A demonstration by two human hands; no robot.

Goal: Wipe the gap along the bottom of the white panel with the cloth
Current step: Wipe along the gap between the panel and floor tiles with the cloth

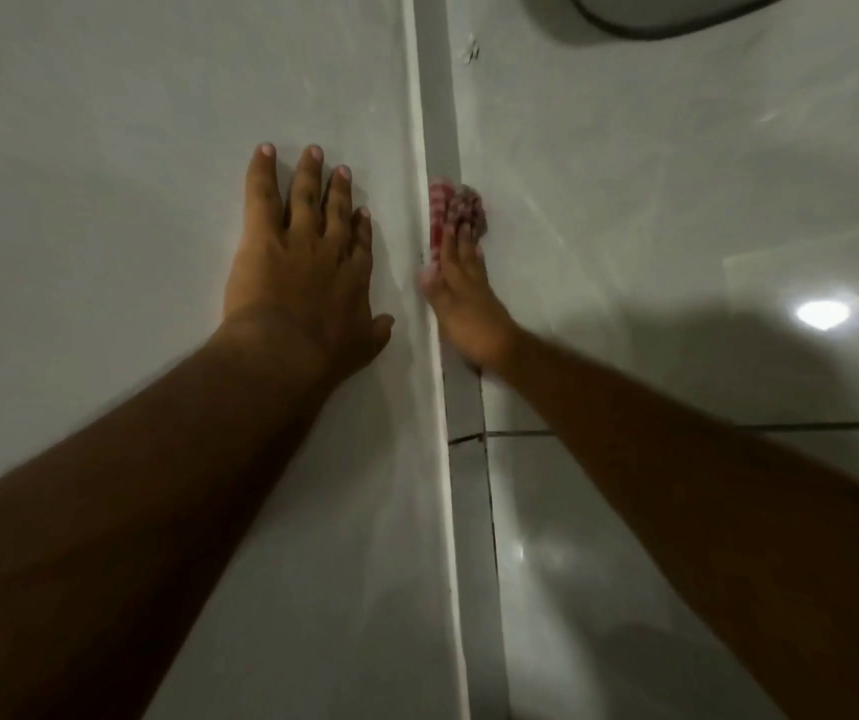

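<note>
The white panel (131, 148) fills the left half of the view, and its bottom edge runs from top centre down to the lower middle. The grey gap (440, 122) lies along that edge, next to the floor. My left hand (302, 252) rests flat on the panel with fingers spread, holding nothing. My right hand (463, 298) is blurred and presses a red-and-white checked cloth (456, 207) against the gap, right at the panel's edge. The cloth bunches under and beyond my fingertips.
Glossy pale floor tiles (676, 252) with dark grout lines (780, 426) cover the right side and reflect a light. A white rounded object with a dark rim (650, 18) sits at the top right. My shadow falls across the lower right tiles.
</note>
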